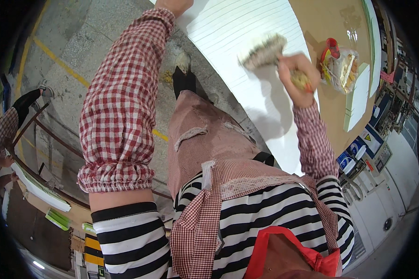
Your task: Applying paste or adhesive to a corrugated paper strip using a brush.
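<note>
- Our right hand, in the upper right of the frame, is curled tight round the handle of a brush; the fingers wrap it fully, with no gap showing.
- The brush's pale bristle head points up and to the left, blurred, over the white ribbed panel that lies across the top of the frame. We cannot tell whether the bristles touch the panel.
- Our left hand is at the top edge, mostly cut off by the frame, so we cannot tell how far it is spread; it seems to rest at the panel's edge.
- To work well here, we judge that we should keep the bristles flat to the panel, stroke along the ribs, and steady the sheet with the left hand.
- Just right of the brush hand, a clear bag with red and yellow contents lies on the brown bench.
</note>
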Action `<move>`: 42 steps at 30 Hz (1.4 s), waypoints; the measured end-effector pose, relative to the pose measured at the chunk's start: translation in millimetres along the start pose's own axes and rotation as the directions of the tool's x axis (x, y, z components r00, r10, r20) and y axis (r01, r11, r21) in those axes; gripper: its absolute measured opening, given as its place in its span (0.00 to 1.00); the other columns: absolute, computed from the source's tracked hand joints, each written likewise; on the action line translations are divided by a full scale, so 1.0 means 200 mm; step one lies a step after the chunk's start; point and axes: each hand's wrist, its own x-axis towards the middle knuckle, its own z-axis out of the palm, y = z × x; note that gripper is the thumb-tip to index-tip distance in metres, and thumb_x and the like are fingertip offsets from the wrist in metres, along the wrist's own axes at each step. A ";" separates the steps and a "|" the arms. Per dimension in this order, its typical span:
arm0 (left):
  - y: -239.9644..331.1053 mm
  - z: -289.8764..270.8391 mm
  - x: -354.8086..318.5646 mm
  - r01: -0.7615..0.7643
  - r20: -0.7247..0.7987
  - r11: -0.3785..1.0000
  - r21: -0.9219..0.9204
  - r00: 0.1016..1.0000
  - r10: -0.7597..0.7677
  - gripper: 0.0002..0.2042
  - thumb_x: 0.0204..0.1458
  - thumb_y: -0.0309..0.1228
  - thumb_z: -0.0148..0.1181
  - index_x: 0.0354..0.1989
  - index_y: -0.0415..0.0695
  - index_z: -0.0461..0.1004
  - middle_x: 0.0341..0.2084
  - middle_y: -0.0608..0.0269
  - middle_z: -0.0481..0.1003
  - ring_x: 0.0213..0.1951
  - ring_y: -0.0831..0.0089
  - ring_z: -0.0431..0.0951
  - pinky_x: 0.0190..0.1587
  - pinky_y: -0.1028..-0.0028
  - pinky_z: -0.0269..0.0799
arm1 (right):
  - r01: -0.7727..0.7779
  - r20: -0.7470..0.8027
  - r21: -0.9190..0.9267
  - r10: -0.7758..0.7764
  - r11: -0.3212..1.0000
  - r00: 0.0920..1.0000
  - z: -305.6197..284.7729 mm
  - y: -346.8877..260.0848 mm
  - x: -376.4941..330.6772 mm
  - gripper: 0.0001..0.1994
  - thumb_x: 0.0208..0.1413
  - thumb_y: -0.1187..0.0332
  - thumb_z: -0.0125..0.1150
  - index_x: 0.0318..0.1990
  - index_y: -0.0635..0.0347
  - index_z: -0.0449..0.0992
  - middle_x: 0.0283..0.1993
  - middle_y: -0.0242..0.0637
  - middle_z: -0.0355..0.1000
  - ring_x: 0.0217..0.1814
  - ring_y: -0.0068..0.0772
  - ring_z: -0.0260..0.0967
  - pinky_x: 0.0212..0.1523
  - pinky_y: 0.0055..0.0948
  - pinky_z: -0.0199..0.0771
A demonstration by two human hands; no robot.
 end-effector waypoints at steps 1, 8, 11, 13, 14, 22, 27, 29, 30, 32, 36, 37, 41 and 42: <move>-0.01 -0.01 0.00 0.000 0.006 1.000 -0.001 1.000 0.000 0.24 0.52 0.14 0.41 0.57 0.46 0.68 0.63 0.61 0.62 0.67 0.66 0.54 0.71 0.64 0.42 | -0.076 0.044 -0.032 0.077 0.997 0.996 -0.06 -0.02 -0.09 0.05 0.45 0.80 0.63 0.25 0.68 0.71 0.25 0.39 0.70 0.30 0.28 0.71 0.33 0.25 0.71; -0.12 0.13 -0.09 -0.101 -0.132 0.958 0.268 0.981 0.140 0.25 0.55 0.19 0.45 0.61 0.57 0.65 0.63 0.72 0.62 0.65 0.73 0.57 0.70 0.67 0.46 | -0.339 -0.076 0.176 0.357 0.924 0.931 0.00 -0.08 0.13 0.06 0.47 0.79 0.63 0.24 0.67 0.71 0.25 0.34 0.69 0.28 0.22 0.67 0.31 0.23 0.69; -0.09 0.16 -0.07 -0.106 -0.145 0.968 0.226 0.979 0.141 0.27 0.52 0.18 0.47 0.60 0.59 0.65 0.63 0.72 0.62 0.66 0.73 0.57 0.70 0.66 0.47 | -0.346 -0.160 0.356 0.422 0.868 0.892 0.13 -0.02 0.35 0.07 0.48 0.79 0.63 0.23 0.66 0.70 0.25 0.33 0.69 0.28 0.20 0.67 0.30 0.22 0.67; -0.06 0.16 -0.05 -0.123 -0.145 0.966 0.226 0.977 0.158 0.27 0.51 0.19 0.51 0.60 0.60 0.66 0.62 0.73 0.62 0.66 0.73 0.56 0.70 0.66 0.48 | -0.208 -0.201 0.421 0.314 0.883 0.928 0.16 0.08 0.38 0.07 0.49 0.78 0.63 0.23 0.66 0.71 0.25 0.32 0.69 0.28 0.19 0.67 0.28 0.20 0.66; -0.06 0.15 -0.06 -0.115 -0.127 0.973 0.198 0.982 0.142 0.28 0.51 0.18 0.51 0.60 0.59 0.66 0.62 0.72 0.62 0.66 0.72 0.57 0.70 0.65 0.48 | -0.211 -0.211 0.417 0.320 0.884 0.924 0.13 0.11 0.32 0.07 0.49 0.78 0.63 0.23 0.66 0.71 0.25 0.32 0.69 0.28 0.19 0.67 0.28 0.20 0.66; -0.07 0.10 -0.09 -0.075 -0.095 0.993 0.096 0.992 0.085 0.26 0.54 0.21 0.52 0.60 0.60 0.65 0.63 0.73 0.62 0.66 0.72 0.57 0.69 0.64 0.50 | -0.408 -0.077 0.304 0.449 0.861 0.890 -0.11 0.04 0.18 0.06 0.50 0.78 0.62 0.24 0.66 0.72 0.26 0.33 0.71 0.25 0.18 0.68 0.24 0.18 0.67; -0.05 0.11 -0.07 -0.086 -0.083 0.992 0.094 0.992 0.093 0.25 0.55 0.21 0.51 0.60 0.61 0.66 0.63 0.74 0.62 0.66 0.71 0.57 0.69 0.63 0.50 | -0.291 -0.177 0.516 0.433 0.805 0.884 0.00 0.18 0.41 0.06 0.51 0.77 0.62 0.24 0.66 0.73 0.27 0.32 0.72 0.26 0.19 0.70 0.27 0.19 0.70; -0.05 0.11 -0.07 -0.077 -0.074 0.992 0.101 0.994 0.085 0.25 0.55 0.21 0.51 0.60 0.62 0.66 0.63 0.74 0.61 0.66 0.71 0.57 0.69 0.63 0.50 | -0.367 -0.138 0.454 0.472 0.811 0.871 -0.04 0.21 0.32 0.06 0.51 0.77 0.62 0.24 0.66 0.73 0.27 0.33 0.72 0.26 0.19 0.70 0.27 0.18 0.71; -0.05 0.11 -0.08 -0.076 -0.085 0.994 0.080 0.993 0.083 0.25 0.55 0.21 0.51 0.60 0.61 0.66 0.63 0.74 0.61 0.66 0.71 0.57 0.69 0.62 0.50 | -0.439 -0.102 0.385 0.510 0.812 0.854 -0.07 0.21 0.25 0.06 0.51 0.77 0.62 0.24 0.66 0.73 0.27 0.33 0.72 0.25 0.19 0.70 0.27 0.18 0.71; -0.04 0.10 -0.09 -0.078 -0.093 0.995 0.055 0.992 0.083 0.25 0.54 0.21 0.51 0.60 0.61 0.66 0.63 0.74 0.61 0.66 0.70 0.57 0.69 0.61 0.50 | -0.449 -0.099 0.360 0.512 0.818 0.853 -0.15 0.21 0.11 0.06 0.51 0.77 0.62 0.24 0.67 0.73 0.28 0.34 0.73 0.25 0.19 0.70 0.27 0.18 0.72; -0.05 0.10 -0.08 -0.086 -0.093 0.995 0.055 0.992 0.090 0.25 0.55 0.21 0.50 0.61 0.61 0.66 0.63 0.72 0.61 0.66 0.69 0.57 0.69 0.60 0.50 | -0.381 -0.130 0.419 0.470 0.824 0.873 -0.18 0.14 0.16 0.06 0.52 0.77 0.61 0.25 0.67 0.72 0.29 0.34 0.73 0.26 0.19 0.70 0.27 0.19 0.74; -0.06 0.10 -0.08 -0.093 -0.096 0.994 0.054 0.991 0.098 0.25 0.56 0.21 0.49 0.61 0.61 0.66 0.63 0.72 0.61 0.66 0.69 0.57 0.69 0.59 0.49 | -0.352 -0.146 0.472 0.466 0.808 0.873 -0.15 0.13 0.22 0.05 0.52 0.76 0.61 0.26 0.67 0.73 0.30 0.35 0.74 0.27 0.19 0.70 0.27 0.19 0.75; -0.04 0.10 -0.06 -0.121 -0.096 0.991 0.050 0.987 0.125 0.24 0.57 0.22 0.47 0.61 0.61 0.65 0.63 0.71 0.62 0.66 0.67 0.58 0.68 0.58 0.50 | -0.389 -0.133 0.537 0.531 0.748 0.837 -0.11 0.24 0.24 0.05 0.53 0.75 0.61 0.29 0.67 0.75 0.30 0.35 0.73 0.27 0.19 0.70 0.28 0.20 0.76; -0.04 0.11 -0.05 -0.130 -0.116 0.990 0.059 0.984 0.137 0.24 0.55 0.21 0.49 0.60 0.59 0.67 0.62 0.69 0.63 0.65 0.67 0.59 0.68 0.58 0.51 | -0.395 -0.140 0.534 0.539 0.748 0.831 -0.14 0.26 0.15 0.05 0.53 0.75 0.61 0.29 0.67 0.75 0.30 0.35 0.73 0.27 0.19 0.70 0.28 0.20 0.76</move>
